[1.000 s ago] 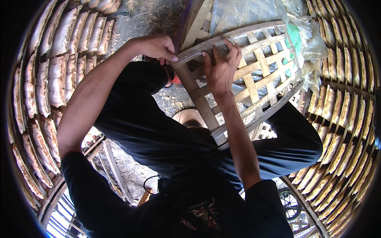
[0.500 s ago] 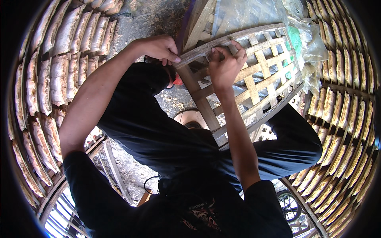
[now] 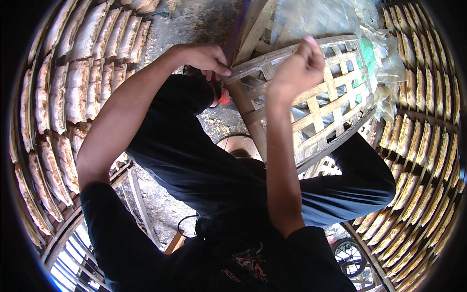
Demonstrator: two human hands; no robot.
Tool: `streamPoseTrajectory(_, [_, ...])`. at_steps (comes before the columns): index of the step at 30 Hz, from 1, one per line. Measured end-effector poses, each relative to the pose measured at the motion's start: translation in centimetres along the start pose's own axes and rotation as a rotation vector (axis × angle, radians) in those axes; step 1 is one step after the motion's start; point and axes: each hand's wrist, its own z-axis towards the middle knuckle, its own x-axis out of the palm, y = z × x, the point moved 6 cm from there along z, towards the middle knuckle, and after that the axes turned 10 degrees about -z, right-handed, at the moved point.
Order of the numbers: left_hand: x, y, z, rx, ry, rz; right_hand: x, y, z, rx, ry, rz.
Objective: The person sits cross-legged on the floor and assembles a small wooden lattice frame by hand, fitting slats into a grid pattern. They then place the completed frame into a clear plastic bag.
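Observation:
A woven bamboo lattice panel [image 3: 331, 83] with a thick curved rim leans over my bent right leg. My left hand [image 3: 208, 57] pinches the near-left end of the rim between thumb and fingers. Above the rim's middle, my right hand [image 3: 302, 68] is raised with its fingers curled in and its thumb pointing away. Its inner side is turned from sight, so anything between the fingers cannot be made out. Behind that hand and wrist, part of the lattice is hidden.
Tall slatted racks [image 3: 78, 92] of pale, rough-edged pieces curve up on the left, with similar racks [image 3: 413, 131] on the right. Clear plastic sheeting [image 3: 311, 19] and green plastic [image 3: 367, 53] lie beyond the panel. A spoked wheel [image 3: 349, 258] shows at lower right.
My right hand has lifted off the panel's rim and moved up and to the right, its fingers curling closed. My left hand stays on the rim's end; the whole view has shifted slightly.

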Motion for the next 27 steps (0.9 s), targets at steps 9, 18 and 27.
streamPoseTrajectory(9, [0.0, 0.0, -0.1, -0.014, 0.018, 0.004, 1.7, 0.8, -2.4, -0.590, 0.280, -0.631])
streamPoseTrajectory(18, [0.0, -0.4, -0.3, 0.006, 0.008, 0.059, -2.5, -3.9, -4.5, -0.699, 0.347, -0.933])
streamPoseTrajectory(27, [-0.2, -0.9, -0.2, 0.038, 0.006, 0.103, -1.4, -3.9, -5.1, -0.828, 0.391, -0.943])
